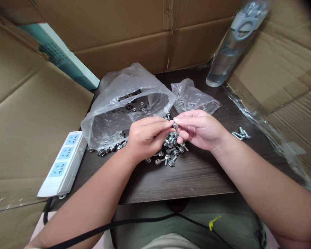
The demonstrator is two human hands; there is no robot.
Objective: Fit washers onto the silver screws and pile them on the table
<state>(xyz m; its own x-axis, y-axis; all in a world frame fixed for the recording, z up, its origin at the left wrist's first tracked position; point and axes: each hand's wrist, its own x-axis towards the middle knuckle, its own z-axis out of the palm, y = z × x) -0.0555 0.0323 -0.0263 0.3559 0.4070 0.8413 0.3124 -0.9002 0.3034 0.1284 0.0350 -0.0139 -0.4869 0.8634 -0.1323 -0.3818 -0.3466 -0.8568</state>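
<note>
Head view: left hand point(147, 136) and right hand point(199, 129) raised close together over dark wood-grain table point(197, 180), fingertips of both pinching small steel screw point(175, 125). Heap of steel screws with washers point(169, 148) lay directly below hands. Transparent plastic bag point(124, 107) lay beyond left hand, smaller zip bag point(190, 98) just beside it. Few loose screws point(241, 134) lay well right of right hand. White power strip point(63, 164) sat at table's left edge; tilted water bottle point(230, 52) stood at far right corner.
</note>
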